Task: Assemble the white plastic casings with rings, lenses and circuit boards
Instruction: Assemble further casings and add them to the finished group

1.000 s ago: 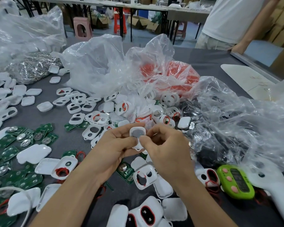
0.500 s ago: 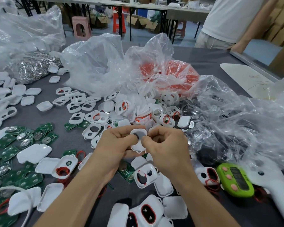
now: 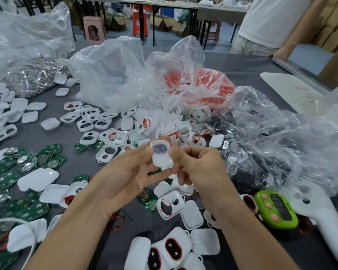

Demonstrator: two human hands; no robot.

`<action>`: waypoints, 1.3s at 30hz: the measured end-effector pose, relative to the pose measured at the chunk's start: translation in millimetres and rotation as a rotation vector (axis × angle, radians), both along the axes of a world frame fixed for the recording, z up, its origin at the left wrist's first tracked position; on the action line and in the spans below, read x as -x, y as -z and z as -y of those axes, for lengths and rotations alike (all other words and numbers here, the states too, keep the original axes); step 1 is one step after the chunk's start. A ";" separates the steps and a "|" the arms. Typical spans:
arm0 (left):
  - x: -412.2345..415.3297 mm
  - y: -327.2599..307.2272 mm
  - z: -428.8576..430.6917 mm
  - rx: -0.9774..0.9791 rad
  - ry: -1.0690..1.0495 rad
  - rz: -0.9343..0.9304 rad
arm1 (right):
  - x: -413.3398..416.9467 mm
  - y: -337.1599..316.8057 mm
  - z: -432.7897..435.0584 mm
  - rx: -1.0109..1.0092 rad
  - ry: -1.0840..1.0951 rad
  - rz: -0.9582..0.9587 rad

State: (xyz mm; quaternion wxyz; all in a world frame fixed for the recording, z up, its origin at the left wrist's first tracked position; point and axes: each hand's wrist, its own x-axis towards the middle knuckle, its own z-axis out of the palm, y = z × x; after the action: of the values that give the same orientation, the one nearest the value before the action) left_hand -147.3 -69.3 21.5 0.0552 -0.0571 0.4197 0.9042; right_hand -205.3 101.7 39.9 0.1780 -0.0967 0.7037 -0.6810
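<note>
A small white plastic casing (image 3: 161, 154) with a dark oval window is held upright above the table's middle, pinched between my left hand (image 3: 129, 172) and my right hand (image 3: 197, 168). Thumbs press on its two sides. Loose white casings (image 3: 88, 125) with open holes, some with red rings (image 3: 194, 138), lie scattered behind. Green circuit boards (image 3: 25, 162) with silver button cells lie at the left. Casings fitted with dark lenses and red rings (image 3: 173, 248) lie at the front.
Clear plastic bags (image 3: 113, 75), one holding red rings (image 3: 201, 84), fill the back; another bag (image 3: 281, 137) lies right. A green timer (image 3: 276, 209) and a white handheld device (image 3: 318, 221) sit at front right. A person in a white shirt (image 3: 269, 22) stands beyond the table.
Both hands have turned the casing, so its front with the dark window now faces me more fully. My left palm has opened upward under it.
</note>
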 end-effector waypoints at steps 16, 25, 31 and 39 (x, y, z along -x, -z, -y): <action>-6.0 -7.4 -1.7 -0.074 -0.151 0.094 | 33.8 -25.3 -64.1 -1.111 0.074 -0.492; -6.2 -11.9 -2.1 -0.081 -0.179 0.109 | 34.5 -25.4 -63.6 -1.160 -0.058 -0.534; -3.3 -11.2 0.9 -0.099 -0.197 0.114 | 12.0 -22.0 -41.2 -0.853 -0.325 -0.485; -2.7 -7.7 3.2 -0.083 -0.193 0.100 | 17.8 -30.0 -53.8 -0.994 -0.308 -0.480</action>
State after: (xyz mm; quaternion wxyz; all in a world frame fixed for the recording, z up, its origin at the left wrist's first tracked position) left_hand -144.6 -72.5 29.2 -0.0088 -0.1398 0.3713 0.9179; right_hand -223.1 155.6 69.9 0.1345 -0.2547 0.9379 -0.1934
